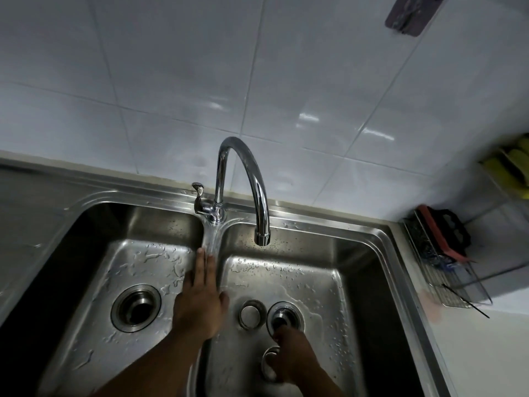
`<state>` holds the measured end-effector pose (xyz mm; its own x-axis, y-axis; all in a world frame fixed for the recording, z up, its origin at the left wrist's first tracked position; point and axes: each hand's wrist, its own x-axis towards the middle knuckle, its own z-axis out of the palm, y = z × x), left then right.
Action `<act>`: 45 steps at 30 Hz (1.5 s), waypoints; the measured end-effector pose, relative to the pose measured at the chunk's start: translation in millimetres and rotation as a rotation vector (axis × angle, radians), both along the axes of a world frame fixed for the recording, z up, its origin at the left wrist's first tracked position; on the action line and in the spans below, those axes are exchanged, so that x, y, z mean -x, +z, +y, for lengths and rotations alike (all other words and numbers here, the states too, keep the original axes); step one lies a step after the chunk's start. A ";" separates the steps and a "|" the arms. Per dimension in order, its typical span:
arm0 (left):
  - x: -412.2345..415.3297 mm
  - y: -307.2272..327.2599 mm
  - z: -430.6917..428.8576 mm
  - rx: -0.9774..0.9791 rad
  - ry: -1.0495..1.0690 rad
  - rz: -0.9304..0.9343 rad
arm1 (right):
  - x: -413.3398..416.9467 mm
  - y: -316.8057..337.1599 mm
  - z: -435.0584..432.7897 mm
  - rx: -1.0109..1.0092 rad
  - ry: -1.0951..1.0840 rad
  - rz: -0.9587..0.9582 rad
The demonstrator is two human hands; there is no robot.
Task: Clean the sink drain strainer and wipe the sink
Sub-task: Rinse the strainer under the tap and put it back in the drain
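Note:
A double stainless steel sink (380, 242) fills the view, its basins wet with droplets. My left hand (200, 299) lies flat, fingers straight, on the divider between the basins. My right hand (294, 359) is down in the right basin with its fingertips at the right drain (286, 310); the hand hides how they hold there. A round metal strainer part (252, 313) lies on the basin floor just left of that drain. Another metal ring (267, 365) shows partly from under my right hand. The left drain (136, 308) stands uncovered and dark inside.
A chrome gooseneck faucet (246, 173) arches over the right basin; no water runs from it. Its lever (198, 196) sits at the base on the left. A wire rack (446, 270) with scrubbers stands on the counter at right. White tiles cover the wall behind.

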<state>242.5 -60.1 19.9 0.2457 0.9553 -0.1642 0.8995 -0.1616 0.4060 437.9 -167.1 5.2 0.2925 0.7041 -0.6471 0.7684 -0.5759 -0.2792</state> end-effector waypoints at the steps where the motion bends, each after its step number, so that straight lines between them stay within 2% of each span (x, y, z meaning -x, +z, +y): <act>1: 0.1 -0.5 -0.6 -0.010 0.006 -0.006 | -1.2 -1.2 -1.1 0.022 0.005 -0.015; 6: -1.1 -2.0 -1.4 -0.018 0.021 -0.025 | -3.8 -1.2 -2.5 0.105 0.004 -0.058; 12: -2.0 -6.0 -2.6 -0.050 0.027 -0.019 | 1.9 0.1 -4.3 0.058 0.044 -0.113; 19: -2.8 -9.5 -2.2 -0.043 0.032 0.034 | -5.1 -3.8 -2.4 0.046 0.055 -0.036; 22: -4.9 -9.7 -2.2 -0.026 0.043 0.074 | -4.6 -14.6 -9.3 0.027 0.032 -0.071; 28: -7.7 -11.5 1.9 -0.048 0.037 0.152 | -4.6 -31.8 -14.4 0.140 0.066 -0.012; 35: -14.5 -12.1 11.0 -0.058 0.036 0.146 | -16.2 -40.3 -11.2 0.024 0.016 -0.017; 45: -14.2 -16.8 9.2 -0.089 0.066 0.127 | -63.9 -47.9 30.9 -0.036 -0.025 -0.064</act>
